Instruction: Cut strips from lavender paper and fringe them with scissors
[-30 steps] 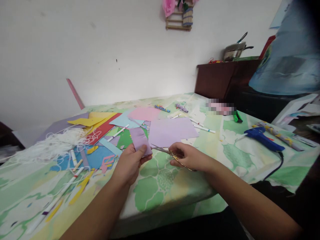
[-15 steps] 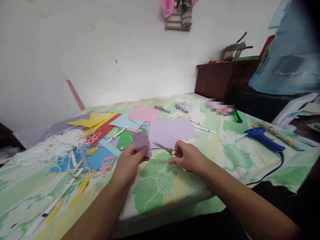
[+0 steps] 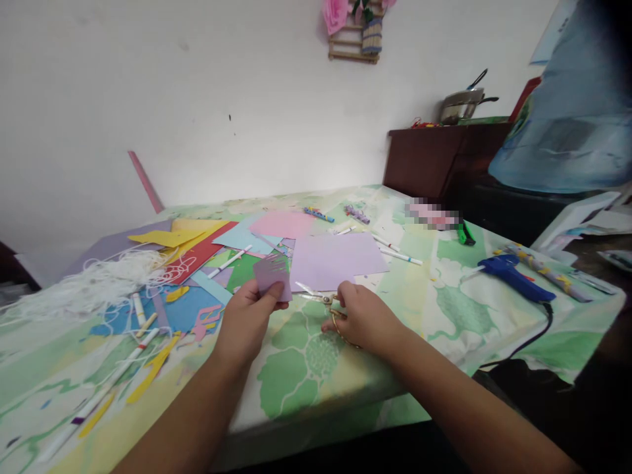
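Observation:
Between the thumb and fingers of my left hand (image 3: pixel 251 316) is a small piece of purple paper (image 3: pixel 271 275), its upper edge cut into thin strips. My right hand (image 3: pixel 363 313) has its fingers in the gold handles of a pair of scissors (image 3: pixel 326 299). The scissor blades are parted and point left toward the purple paper, a small gap away from it. Behind both hands a larger light purple sheet (image 3: pixel 336 260) lies flat on the table.
A blue hot glue gun (image 3: pixel 518 276) lies at the right, its cord hanging over the edge. White string (image 3: pixel 103 280), coloured sheets, markers (image 3: pixel 111 375) and scraps spread over the left. A green cutter (image 3: pixel 465 234) lies farther back on the flowered tablecloth (image 3: pixel 291 368).
The scissor blades have opened wider, and the right hand has shifted slightly left. My left hand still holds the fringed paper, tilted a little differently. The whole view has shifted slightly.

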Available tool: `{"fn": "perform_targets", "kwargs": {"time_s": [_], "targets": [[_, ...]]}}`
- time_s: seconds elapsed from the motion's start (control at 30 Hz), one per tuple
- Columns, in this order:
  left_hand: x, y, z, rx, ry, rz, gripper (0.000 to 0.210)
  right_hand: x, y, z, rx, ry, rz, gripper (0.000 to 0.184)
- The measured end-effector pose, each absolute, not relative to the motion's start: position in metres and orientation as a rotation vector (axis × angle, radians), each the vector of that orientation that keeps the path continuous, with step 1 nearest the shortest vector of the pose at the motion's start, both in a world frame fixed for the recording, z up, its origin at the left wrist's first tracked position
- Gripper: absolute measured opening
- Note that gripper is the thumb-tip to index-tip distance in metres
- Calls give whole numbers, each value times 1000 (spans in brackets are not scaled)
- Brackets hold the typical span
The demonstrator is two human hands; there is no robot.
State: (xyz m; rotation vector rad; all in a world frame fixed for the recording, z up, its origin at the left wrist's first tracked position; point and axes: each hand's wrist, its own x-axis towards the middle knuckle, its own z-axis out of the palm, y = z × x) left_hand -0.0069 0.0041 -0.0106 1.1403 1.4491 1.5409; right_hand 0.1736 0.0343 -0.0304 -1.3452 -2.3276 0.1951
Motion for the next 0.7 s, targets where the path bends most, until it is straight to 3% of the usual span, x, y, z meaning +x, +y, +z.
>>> {"fn": "perform_targets", "kwargs": {"time_s": [0.17,0.33,0.4,0.6,0.7], "targets": [[-9,7,-13,1094,1420,1591,23,179,39,-28,-1609,-1988,459,46],[-9,7,-14,1112,1374,1581,23,181,41,-21,-1124,-1407,1465,53],[-9,7,-13,1103,1377,1573,22,183,44,-18,-928,-1134,1725,51],[-6,6,-11,1086,1423,1515,19,192,54,-16,-546,-885,1542,22],[-4,6,-9,1055,1395,1515,18,189,53,-20,-668,-1048,1423,24]]}}
